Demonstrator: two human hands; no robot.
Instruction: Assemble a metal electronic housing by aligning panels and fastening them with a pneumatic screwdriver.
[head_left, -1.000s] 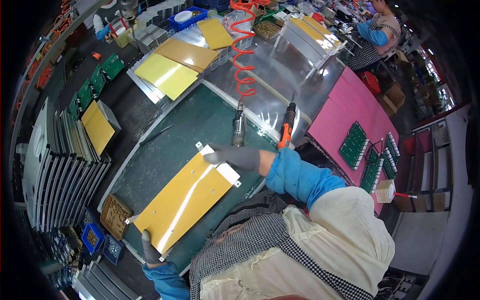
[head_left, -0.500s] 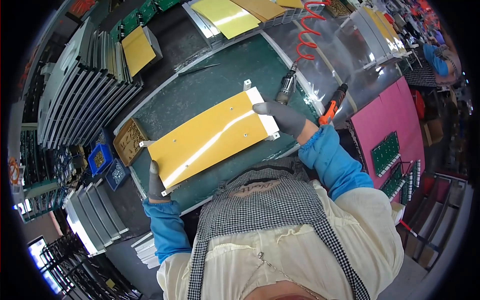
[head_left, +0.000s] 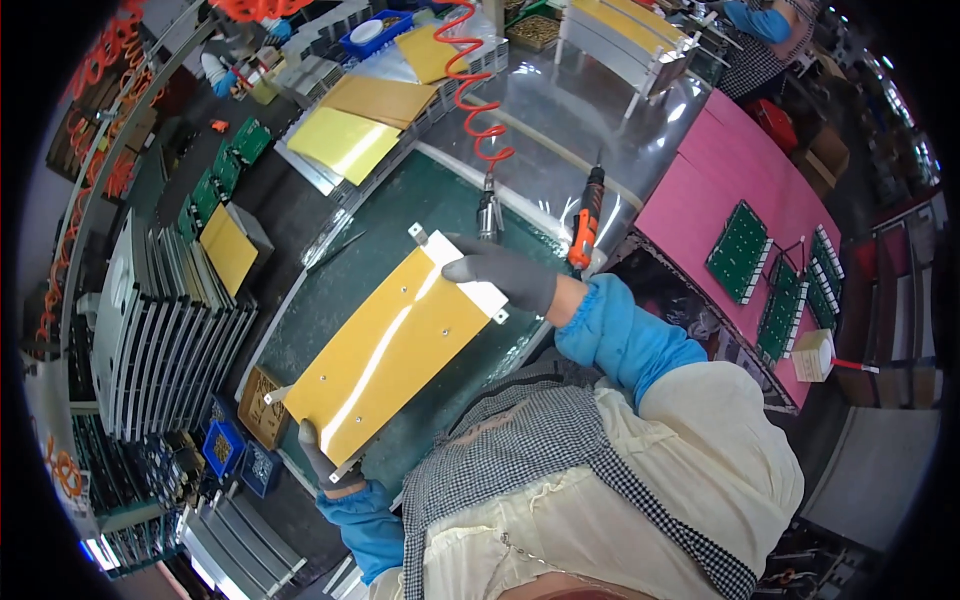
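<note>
A long metal panel (head_left: pixel 384 352) with a yellow face, white end strip and small corner brackets is held in both my gloved hands above a green work mat (head_left: pixel 318 300). It lies slanted, its far end up to the right. My left hand (head_left: pixel 325 460) is closed on the near left end, thumb on the yellow face and the other fingers mostly hidden beneath. My right hand (head_left: pixel 508 274) grips the white far end, its thumb on top. Several small screw heads or studs dot the face. Just past my right hand is a metal air screwdriver (head_left: pixel 489 215).
An orange and black power screwdriver (head_left: pixel 587 228) lies right of the mat. Left stand stacked grey panels (head_left: pixel 175 345), a cardboard box (head_left: pixel 252 412) of small parts and a blue tray (head_left: pixel 221 446). Yellow sheets (head_left: pixel 343 140) lie at the back. Green circuit boards (head_left: pixel 740 250) rest on a pink surface (head_left: pixel 680 200).
My view has turned toward the right, so the bench appears rotated and shifted. The panel now slants more steeply in the picture, and both hands keep their hold on it.
</note>
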